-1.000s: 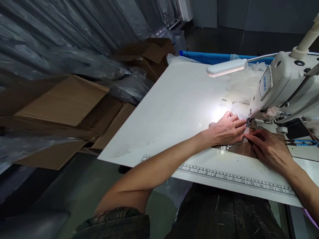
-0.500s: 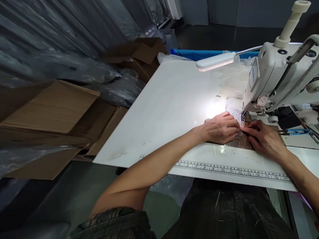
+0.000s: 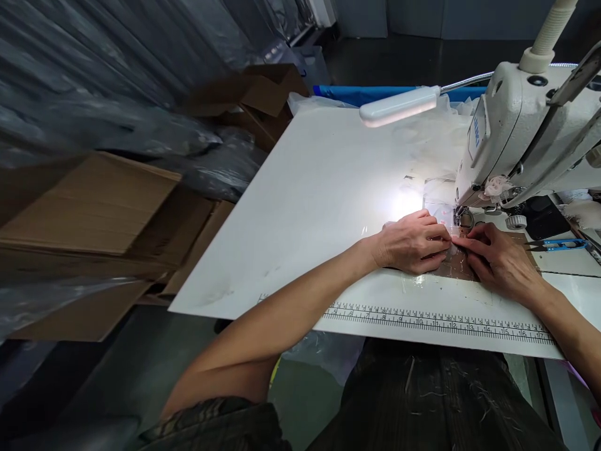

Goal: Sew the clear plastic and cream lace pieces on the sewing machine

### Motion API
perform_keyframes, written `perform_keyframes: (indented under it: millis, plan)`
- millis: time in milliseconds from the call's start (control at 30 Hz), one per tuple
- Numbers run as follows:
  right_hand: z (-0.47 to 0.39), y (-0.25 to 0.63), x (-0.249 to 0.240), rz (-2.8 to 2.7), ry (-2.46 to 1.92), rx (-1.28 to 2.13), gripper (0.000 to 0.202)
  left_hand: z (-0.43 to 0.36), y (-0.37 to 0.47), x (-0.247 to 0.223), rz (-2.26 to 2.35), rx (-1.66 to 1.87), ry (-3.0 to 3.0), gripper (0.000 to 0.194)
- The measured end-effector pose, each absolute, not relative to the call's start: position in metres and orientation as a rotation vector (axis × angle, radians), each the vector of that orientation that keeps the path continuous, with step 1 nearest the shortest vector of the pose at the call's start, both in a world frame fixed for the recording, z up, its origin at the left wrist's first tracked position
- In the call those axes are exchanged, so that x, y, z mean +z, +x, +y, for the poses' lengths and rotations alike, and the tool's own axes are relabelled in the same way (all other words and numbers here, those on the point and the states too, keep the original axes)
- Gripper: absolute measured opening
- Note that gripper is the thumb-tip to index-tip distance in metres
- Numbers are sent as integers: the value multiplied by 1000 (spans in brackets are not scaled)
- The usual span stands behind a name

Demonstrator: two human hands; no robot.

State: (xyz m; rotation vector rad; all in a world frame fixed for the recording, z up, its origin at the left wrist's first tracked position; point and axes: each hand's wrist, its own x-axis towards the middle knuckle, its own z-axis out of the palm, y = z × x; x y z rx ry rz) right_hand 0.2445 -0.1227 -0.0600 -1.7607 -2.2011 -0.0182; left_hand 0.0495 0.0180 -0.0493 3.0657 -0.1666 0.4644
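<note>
Under the head of the white sewing machine (image 3: pixel 498 134) lies a small piece of thin, pale, see-through material (image 3: pixel 440 199). My left hand (image 3: pixel 416 241) is closed at its lower left edge, fingers bent and pressed together on it. Close by on the right, my right hand (image 3: pixel 502 260) has its thumb and forefinger brought together at the material's near edge, just in front of the needle area. The two hands' fingertips nearly touch. What exactly the right fingertips pinch is too small to make out.
A lit lamp (image 3: pixel 399 106) hangs over the white table (image 3: pixel 300 188). Blue snips (image 3: pixel 558 245) and a black object (image 3: pixel 544 217) lie right of the machine. A printed ruler (image 3: pixel 422 322) follows the front edge. Cardboard boxes (image 3: pixel 94 203) stand at the left.
The view has shifted slightly, so the machine and lamp sit a little differently in the picture. Both hands keep nearly the same pose and place at the material.
</note>
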Motion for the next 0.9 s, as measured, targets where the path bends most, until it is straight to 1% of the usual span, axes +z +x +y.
perform_keyframes:
  millis: [200, 400, 667, 900]
  plan:
    - [-122, 245, -59, -2203, -1739, 6, 37, 19, 50, -51, -165, 487, 3036, 28]
    - [-123, 244, -58, -2175, -1714, 19, 36, 18, 49, -51, -138, 429, 3043, 28]
    - [-123, 250, -59, -2041, -1740, 149, 40, 19, 49, -53, -177, 475, 3054, 28]
    - [-123, 250, -59, -2100, -1694, 99, 38, 19, 49, -50, -161, 450, 3029, 28]
